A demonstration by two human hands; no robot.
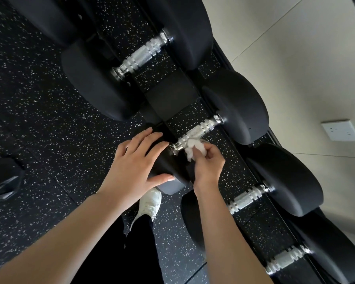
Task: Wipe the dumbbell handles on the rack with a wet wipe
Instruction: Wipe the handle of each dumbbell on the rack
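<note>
On the rack (pixel 240 160), mid row: a crumpled white wet wipe (pixel 194 149) is pinched in the right hand (pixel 208 165) and pressed against the near end of a knurled chrome dumbbell handle (pixel 199 131). The left hand (pixel 135 167) is laid flat, fingers spread, on that dumbbell's near black head (pixel 168 167). Further chrome handles are seen above (pixel 141 55) and below (pixel 248 198). No readable brand or weight marking is visible on the heads. A blank white wall socket (pixel 340 130) is seen on the right.
</note>
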